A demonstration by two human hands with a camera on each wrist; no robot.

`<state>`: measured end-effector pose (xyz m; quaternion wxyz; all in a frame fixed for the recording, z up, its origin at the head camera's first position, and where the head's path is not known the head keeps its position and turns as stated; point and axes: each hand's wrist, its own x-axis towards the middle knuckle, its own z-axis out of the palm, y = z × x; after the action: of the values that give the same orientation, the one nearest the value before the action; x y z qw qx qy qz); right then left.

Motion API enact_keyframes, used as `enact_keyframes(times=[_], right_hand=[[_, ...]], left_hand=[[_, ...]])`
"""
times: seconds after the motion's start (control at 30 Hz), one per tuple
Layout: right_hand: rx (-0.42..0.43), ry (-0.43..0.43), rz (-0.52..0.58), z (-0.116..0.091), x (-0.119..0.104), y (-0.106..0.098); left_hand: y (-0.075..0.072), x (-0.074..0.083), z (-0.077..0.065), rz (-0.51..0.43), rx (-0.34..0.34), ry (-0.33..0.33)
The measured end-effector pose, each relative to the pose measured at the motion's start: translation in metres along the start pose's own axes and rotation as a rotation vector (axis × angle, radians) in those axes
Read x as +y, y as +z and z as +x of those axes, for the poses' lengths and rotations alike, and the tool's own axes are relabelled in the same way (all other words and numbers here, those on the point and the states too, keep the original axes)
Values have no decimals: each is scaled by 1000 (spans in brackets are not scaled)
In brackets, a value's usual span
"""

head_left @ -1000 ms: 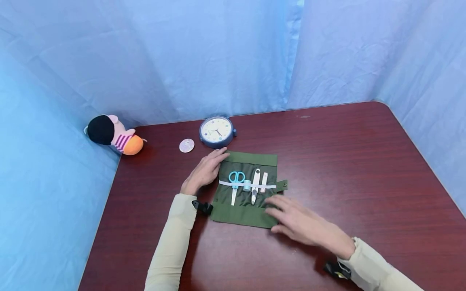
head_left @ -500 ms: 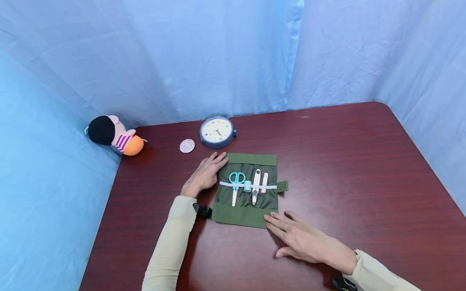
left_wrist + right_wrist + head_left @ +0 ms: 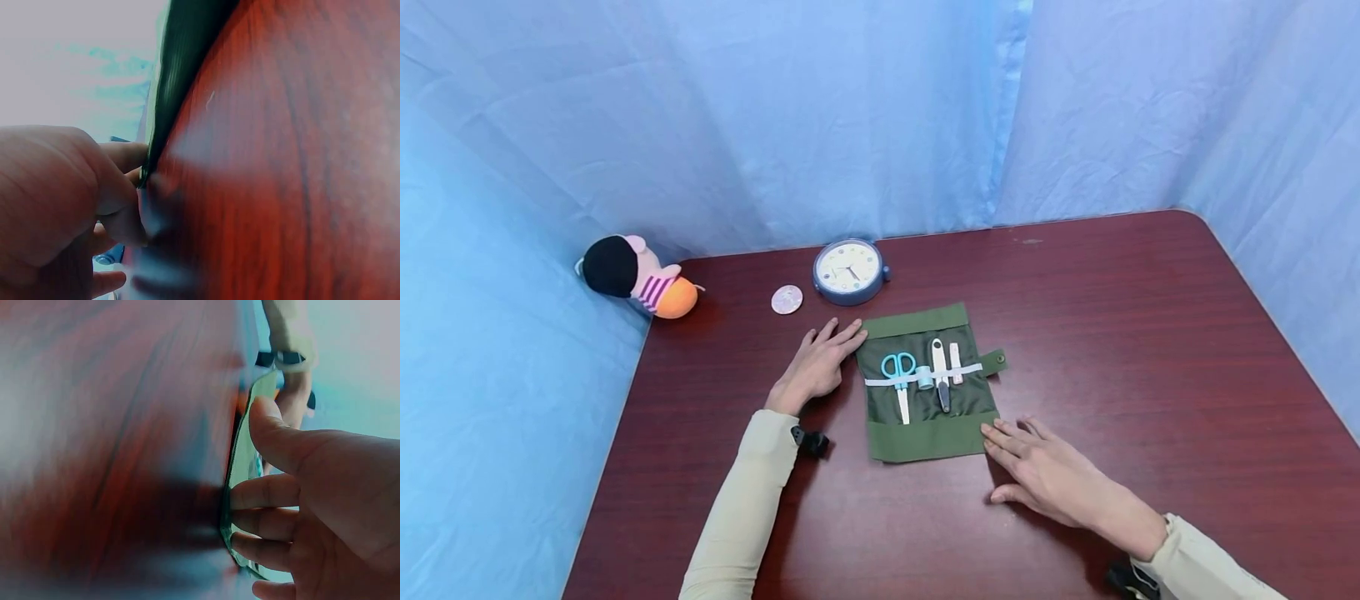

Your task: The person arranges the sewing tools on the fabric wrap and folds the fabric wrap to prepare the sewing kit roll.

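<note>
An unfolded green fabric pouch [image 3: 928,439] lies on the table, turned slightly askew. Under its white elastic band sit blue-handled scissors [image 3: 903,407], a small light-blue cylinder [image 3: 924,379], a long white tool [image 3: 938,358] with a grey tip, and a slim white-and-pink piece [image 3: 955,357]. My left hand [image 3: 808,371] has its fingertips at the pouch's upper left corner, fingers spread. At the lower right corner, the straight fingers of my right hand [image 3: 1056,475] touch the edge. The right wrist view shows those fingertips against the fabric rim [image 3: 240,462], thumb apart.
Behind the pouch stands a round blue clock [image 3: 848,272], with a pale round disc [image 3: 787,299] to its left. A plush toy [image 3: 643,275] lies at the table's far left corner. Blue curtains [image 3: 850,125] hang along the back and sides of the dark red table [image 3: 1112,333].
The pouch has turned counterclockwise and shifted right. My right hand came down to its lower right corner, then moved right and slightly up with it. My left hand stays near the upper left corner.
</note>
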<state>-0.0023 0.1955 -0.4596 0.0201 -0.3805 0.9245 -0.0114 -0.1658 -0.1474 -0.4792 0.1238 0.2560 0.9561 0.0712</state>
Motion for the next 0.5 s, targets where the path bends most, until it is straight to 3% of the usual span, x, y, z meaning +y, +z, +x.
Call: enact_keyframes(times=[0.17,0.33,0.5], right_hand=[[20,28,-14,-1,9,-1],[36,52,-33,-2,18,-1],[81,90,-49,-3,30,-1]], left_hand=[[0,1,-9,40,13,0],[2,3,-20,84,48,41],[3,5,-34,69,55,79]])
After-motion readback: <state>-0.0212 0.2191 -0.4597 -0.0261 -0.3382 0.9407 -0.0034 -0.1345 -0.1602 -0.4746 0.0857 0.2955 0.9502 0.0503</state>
